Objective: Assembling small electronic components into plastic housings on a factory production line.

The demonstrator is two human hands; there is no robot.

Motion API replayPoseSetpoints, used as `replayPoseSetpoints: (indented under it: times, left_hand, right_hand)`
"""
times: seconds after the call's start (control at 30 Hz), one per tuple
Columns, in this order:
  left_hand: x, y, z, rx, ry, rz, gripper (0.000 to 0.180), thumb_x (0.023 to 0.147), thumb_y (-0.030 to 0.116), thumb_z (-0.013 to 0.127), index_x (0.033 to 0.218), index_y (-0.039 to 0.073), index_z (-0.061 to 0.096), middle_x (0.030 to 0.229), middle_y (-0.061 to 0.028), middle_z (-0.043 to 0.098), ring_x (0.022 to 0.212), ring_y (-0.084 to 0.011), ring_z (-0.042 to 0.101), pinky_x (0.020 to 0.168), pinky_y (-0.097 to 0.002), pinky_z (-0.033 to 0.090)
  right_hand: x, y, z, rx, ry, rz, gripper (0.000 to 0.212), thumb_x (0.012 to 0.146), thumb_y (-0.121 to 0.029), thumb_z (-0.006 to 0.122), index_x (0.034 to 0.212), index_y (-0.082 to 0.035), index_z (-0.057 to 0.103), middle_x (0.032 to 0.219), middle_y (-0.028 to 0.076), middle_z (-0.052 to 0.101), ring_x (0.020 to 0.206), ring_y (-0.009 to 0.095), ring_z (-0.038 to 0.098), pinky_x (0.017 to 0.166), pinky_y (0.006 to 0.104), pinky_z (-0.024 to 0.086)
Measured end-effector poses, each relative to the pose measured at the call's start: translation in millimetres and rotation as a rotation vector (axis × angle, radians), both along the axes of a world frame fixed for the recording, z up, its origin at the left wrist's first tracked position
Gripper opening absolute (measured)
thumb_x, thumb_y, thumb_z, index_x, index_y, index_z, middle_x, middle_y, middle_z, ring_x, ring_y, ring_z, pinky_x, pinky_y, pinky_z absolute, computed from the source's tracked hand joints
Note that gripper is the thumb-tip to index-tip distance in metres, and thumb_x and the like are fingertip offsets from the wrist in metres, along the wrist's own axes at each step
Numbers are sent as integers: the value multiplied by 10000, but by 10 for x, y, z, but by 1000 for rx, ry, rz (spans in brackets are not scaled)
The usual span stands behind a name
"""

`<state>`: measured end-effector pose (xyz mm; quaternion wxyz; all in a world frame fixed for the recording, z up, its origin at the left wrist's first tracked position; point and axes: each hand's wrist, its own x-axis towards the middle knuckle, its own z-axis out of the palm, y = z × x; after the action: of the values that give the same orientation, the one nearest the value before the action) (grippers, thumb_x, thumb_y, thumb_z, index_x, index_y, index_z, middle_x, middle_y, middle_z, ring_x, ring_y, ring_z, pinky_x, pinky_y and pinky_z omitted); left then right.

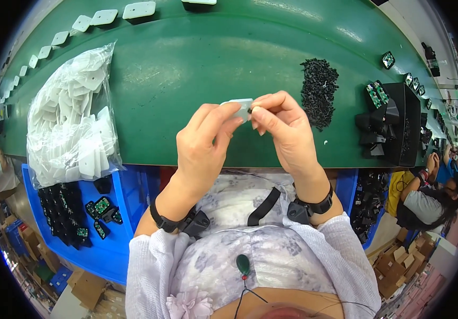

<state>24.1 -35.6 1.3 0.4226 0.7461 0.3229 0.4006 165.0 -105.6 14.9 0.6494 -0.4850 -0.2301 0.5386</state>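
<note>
My left hand [203,142] is closed on a small white plastic cover [244,102], holding it just above the green table in front of me. My right hand [293,133] meets it there, thumb and forefinger pinched on a tiny black part [249,110] at the cover's right edge. Fingers hide most of that part, so its exact shape does not show. To the right of my hands lies a heap of small black parts [319,94] on the table. A clear plastic bag [75,119] full of similar white covers rests at the left.
White covers [139,9] stand in a row along the table's far edge. At the right are a black box [408,127] and black housings with green circuit boards [378,94]. A blue bin [125,204] holds more housings below left. Other people [431,191] sit farther right.
</note>
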Motion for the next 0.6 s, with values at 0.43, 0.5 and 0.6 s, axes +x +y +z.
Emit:
replayPoseSetpoints:
  times: [0.43, 0.5, 0.6]
  left_hand:
    - [-115, 16, -18, -432, -17, -201, 150, 861, -33, 601, 998, 23, 624, 797, -74, 624, 627, -119, 612, 518, -264, 496]
    - [-96, 7, 40, -591, -139, -198, 191, 874, -37, 581, 1060, 6, 589, 840, -85, 633, 676, -125, 627, 563, -258, 511]
    - [-32, -13, 47, -787, -327, -180, 257, 900, -41, 543, 1156, -35, 518, 934, -113, 640, 777, -145, 646, 666, -255, 533]
  right_hand:
    - [32, -11, -109, 220, -795, -15, 114, 833, -61, 688, 915, -31, 615, 878, 38, 562, 749, 102, 511, 613, 220, 394]
    - [38, -6, -78, 253, -1042, -18, 122, 818, -61, 701, 904, -31, 618, 856, 45, 560, 723, 107, 508, 592, 225, 391]
    - [-6, -14, -82, 270, -1160, -114, 123, 794, -55, 716, 871, -38, 621, 823, 49, 553, 685, 110, 496, 560, 229, 371]
